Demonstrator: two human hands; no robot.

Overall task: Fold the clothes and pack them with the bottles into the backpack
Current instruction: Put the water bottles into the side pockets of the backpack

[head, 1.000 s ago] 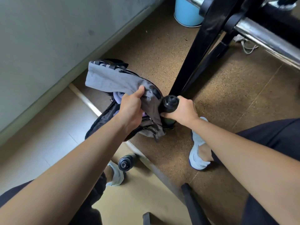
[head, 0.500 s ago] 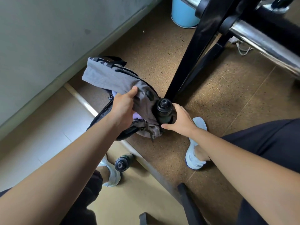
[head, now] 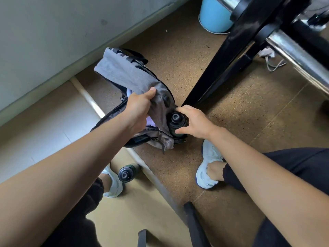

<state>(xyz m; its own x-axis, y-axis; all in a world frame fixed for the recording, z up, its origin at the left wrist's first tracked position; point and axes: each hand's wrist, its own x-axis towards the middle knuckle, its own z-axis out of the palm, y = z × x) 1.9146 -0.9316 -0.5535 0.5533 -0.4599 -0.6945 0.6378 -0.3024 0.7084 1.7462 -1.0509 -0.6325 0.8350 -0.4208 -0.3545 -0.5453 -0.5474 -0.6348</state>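
The bottle (head: 176,122) has sunk lower into the backpack's (head: 124,75) right side than a second ago, only the cap end showing. The right hand (head: 194,122) grip curls round it, and the left hand (head: 140,104) grip is clenched on the backpack's grey flap. The second bottle (head: 126,172) stands on the floor near the backpack, so I'd guess that's next.

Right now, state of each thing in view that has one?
backpack: on floor, main opening open, grey front panel lifted.
left hand: grips that panel.
clothes: pale fabric inside backpack.
upright bottle: capped, at backpack's side.
right hand: fingers curled round upright bottle.
second bottle: capped, apart from backpack, unpacked.
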